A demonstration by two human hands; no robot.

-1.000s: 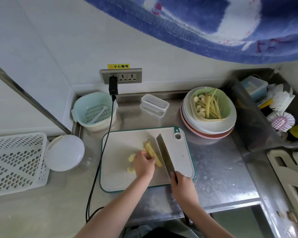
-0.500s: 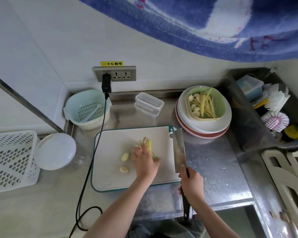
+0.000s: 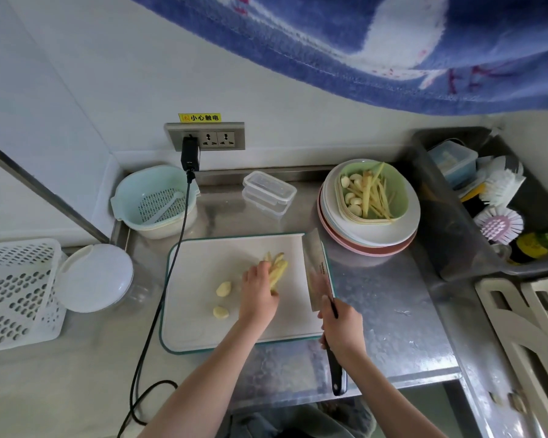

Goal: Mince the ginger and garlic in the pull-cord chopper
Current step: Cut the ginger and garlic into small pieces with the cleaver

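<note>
On the white cutting board, my left hand grips a bundle of pale ginger strips. Two garlic cloves lie on the board to its left. My right hand holds the black handle of a cleaver, whose blade lies flat along the board's right edge. The pull-cord chopper, with a white domed lid on a clear bowl, stands left of the board. A green dish on stacked plates at the back right holds more ginger strips and garlic.
A mint colander bowl and a clear lidded box stand behind the board. A black cord runs from the wall socket past the board's left edge. A white perforated basket sits far left; a bin of brushes is at the right.
The cleaver has moved right off the ginger and now lies flat at the board's right edge. My left hand has gathered the ginger strips into its grip.
</note>
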